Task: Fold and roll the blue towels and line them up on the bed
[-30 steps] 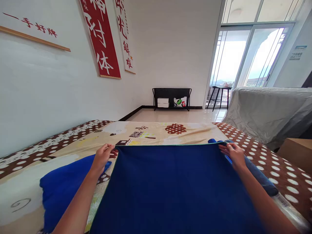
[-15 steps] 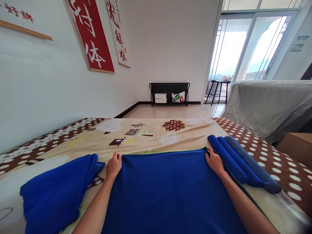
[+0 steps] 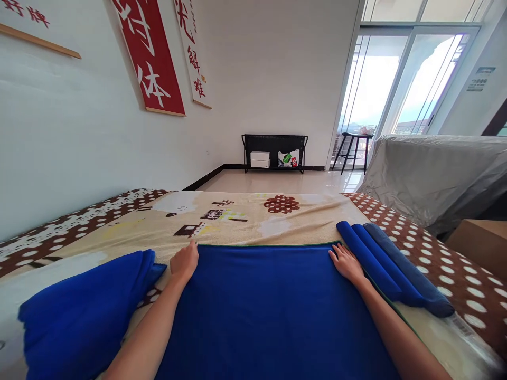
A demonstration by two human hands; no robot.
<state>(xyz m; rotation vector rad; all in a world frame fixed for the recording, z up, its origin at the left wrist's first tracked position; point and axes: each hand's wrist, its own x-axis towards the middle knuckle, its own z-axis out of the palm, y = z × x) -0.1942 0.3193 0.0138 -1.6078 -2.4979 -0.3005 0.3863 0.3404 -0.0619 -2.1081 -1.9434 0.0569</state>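
Observation:
A blue towel [image 3: 273, 306] with a green-stitched edge lies spread in front of me on the patterned blanket. At its far left corner, my left hand [image 3: 184, 262] is closed, pinching the edge. My right hand [image 3: 347, 264] rests flat on the far right corner with its fingers spread. Just beyond the right hand lie rolled towels side by side: two blue rolls [image 3: 366, 258] [image 3: 390, 264] and a grey-blue roll [image 3: 410, 269]. Left of my left forearm sits a loosely folded blue towel [image 3: 79, 314].
The blanket [image 3: 237, 227] has brown polka-dot borders. A clear plastic wrapper [image 3: 471, 338] lies at the lower right. Beyond stand a cardboard box [image 3: 481, 243], a plastic-covered piece of furniture [image 3: 435, 169], a black rack [image 3: 274, 145] and a stool [image 3: 352, 150].
The towel's far edge has come down flat onto the blanket. My right hand has gone from pinching the corner to lying flat with fingers spread; my left hand still pinches.

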